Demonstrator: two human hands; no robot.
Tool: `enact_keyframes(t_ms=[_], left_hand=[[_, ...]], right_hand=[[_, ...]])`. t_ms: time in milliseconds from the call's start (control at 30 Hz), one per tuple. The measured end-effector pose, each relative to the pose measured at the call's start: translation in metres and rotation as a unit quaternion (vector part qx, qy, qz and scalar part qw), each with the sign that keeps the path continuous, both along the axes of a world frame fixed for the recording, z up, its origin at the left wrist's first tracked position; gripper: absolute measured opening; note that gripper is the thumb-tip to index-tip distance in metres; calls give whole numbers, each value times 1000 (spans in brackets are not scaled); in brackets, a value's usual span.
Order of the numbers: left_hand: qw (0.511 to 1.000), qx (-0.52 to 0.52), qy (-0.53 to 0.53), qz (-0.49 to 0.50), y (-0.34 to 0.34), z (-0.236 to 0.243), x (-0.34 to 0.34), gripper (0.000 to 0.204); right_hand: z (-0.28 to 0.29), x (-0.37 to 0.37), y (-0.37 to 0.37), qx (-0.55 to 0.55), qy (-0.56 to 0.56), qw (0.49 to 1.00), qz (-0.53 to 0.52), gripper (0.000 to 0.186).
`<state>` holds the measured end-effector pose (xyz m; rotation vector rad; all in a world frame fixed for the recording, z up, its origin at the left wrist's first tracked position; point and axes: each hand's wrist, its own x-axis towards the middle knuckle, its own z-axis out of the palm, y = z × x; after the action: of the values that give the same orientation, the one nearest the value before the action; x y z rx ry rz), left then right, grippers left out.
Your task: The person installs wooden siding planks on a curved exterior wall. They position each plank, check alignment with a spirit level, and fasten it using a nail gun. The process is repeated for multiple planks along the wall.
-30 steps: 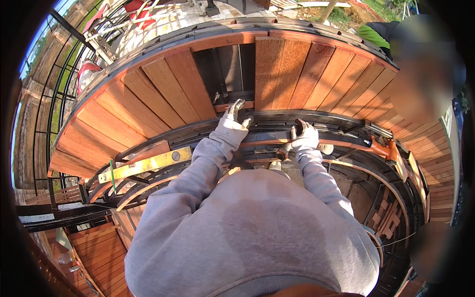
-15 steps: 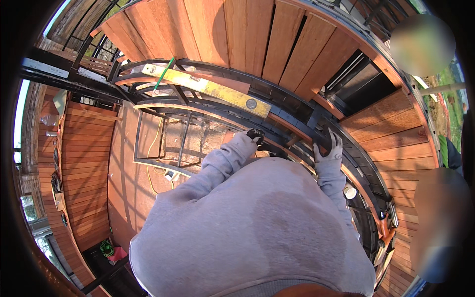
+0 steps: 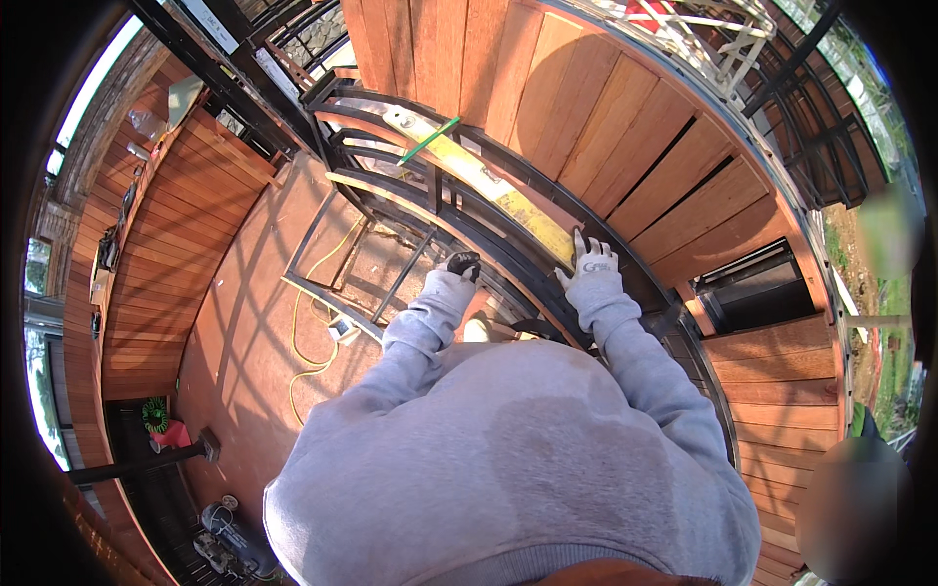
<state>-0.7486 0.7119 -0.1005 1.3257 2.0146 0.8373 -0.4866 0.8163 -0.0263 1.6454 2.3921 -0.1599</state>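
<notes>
My left hand (image 3: 451, 275), in a pale glove with dark fingertips, is curled closed beside the curved metal rails (image 3: 528, 303); what it holds, if anything, is hidden. Up and to its right, my right hand (image 3: 593, 270), in a similar glove, is open, with thumb and fingers apart at the lower end of a yellow spirit level (image 3: 532, 220). The level lies at a slant along the frame, with a thin green strip (image 3: 430, 140) across its upper part. Above it, reddish wooden slats (image 3: 640, 146) form a curved surface with a dark gap (image 3: 757, 288) at the right.
A metal sub-frame (image 3: 396, 288) and yellow cord (image 3: 308, 363) are on the brown floor (image 3: 234, 342). A curved slatted bench (image 3: 161, 313) runs along the left, with a compressor (image 3: 234, 537) near the bottom. A partly visible person (image 3: 860, 423) is at the far right.
The view has swung left along the curve, bringing the level to the centre. My right hand has moved from the dark rail to the level's end. My left hand's fingers have curled closed.
</notes>
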Motion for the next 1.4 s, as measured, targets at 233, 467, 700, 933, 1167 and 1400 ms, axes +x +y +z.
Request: enact_keyframes(t_ms=[233,467,700,933,1167,1400], left_hand=[[943,78,308,99,137,66,-123,76],[925,-164,343,-10,200,48,-169,45],[936,331,22,115,127,23,-149,29],[936,323,-138,-5,127,114,-73,22],[812,419,42,-404,207,255,74,35],[790,351,228,-447,265,348,225,28]], right_hand=[[9,-4,-4,-23,-5,999,-26,91],[0,-6,-1,-27,-2,998,-54,84],[16,26,-49,62,113,987,-99,77],[44,78,-151,206,392,877,-186,85],[51,113,-205,243,486,769,-338,69],[21,170,-273,354,608,611,-362,69]])
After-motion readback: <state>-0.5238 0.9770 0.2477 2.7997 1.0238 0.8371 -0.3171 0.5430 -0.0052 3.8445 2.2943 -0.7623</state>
